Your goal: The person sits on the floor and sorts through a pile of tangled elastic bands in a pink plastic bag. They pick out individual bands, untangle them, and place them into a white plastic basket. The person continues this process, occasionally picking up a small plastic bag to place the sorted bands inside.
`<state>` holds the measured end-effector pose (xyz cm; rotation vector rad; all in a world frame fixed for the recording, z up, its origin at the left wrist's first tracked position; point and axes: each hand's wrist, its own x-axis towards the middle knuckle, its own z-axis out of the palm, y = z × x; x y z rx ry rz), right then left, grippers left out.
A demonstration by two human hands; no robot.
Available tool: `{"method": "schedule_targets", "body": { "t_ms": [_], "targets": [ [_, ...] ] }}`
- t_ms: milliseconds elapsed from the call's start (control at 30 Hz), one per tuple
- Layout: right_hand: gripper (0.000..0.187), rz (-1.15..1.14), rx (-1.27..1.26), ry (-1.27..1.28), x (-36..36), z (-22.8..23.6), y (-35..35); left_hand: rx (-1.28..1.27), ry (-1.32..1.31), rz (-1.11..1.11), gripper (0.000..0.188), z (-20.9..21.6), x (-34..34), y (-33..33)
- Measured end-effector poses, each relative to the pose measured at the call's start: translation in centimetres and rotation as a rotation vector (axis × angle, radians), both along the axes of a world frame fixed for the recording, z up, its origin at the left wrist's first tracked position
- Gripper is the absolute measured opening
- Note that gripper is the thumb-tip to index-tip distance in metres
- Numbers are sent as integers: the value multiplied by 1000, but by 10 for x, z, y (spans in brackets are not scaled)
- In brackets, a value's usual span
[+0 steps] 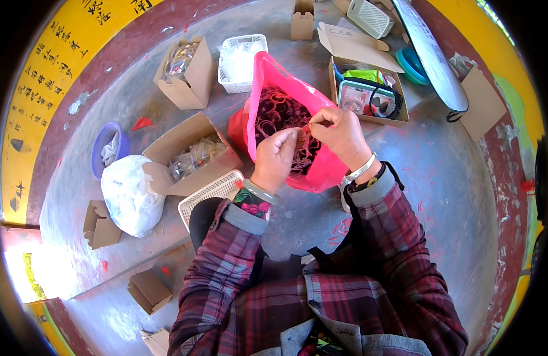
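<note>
A bright pink plastic bag (pixel 324 169) stands open in front of me. Inside it lies a tangle of thin pink and dark loops (pixel 280 113); I cannot tell what kind they are. Above the bag's mouth, my left hand (pixel 275 159) is closed in a pinch, thumb against fingers. My right hand (pixel 342 139) pinches close beside it, a little farther to the right. Something small and reddish seems to run between the two sets of fingertips, too small to name. Both wrists wear pale bracelets.
Left of the bag are a cardboard box of small clear packets (pixel 194 157), a white basket (pixel 212 193), a white plastic sack (pixel 131 196) and a purple basin (pixel 108 148). Beyond stand another filled box (pixel 188 74) and a white crate (pixel 241 62). An open carton (pixel 369 95) sits to the right.
</note>
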<state>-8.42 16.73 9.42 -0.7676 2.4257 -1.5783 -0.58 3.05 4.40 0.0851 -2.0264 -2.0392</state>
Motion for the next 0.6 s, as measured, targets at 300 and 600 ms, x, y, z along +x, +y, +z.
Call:
{"method": "schedule_targets", "body": {
  "t_ms": [300,600],
  "targets": [
    [10,-109,-279,-278,-21,-4,65,561,-54,-82,26,-3,-5,-4],
    [16,-519,601,267,-3,-130,280,514,-52,-73,25,-1,1,-1]
  ]
}}
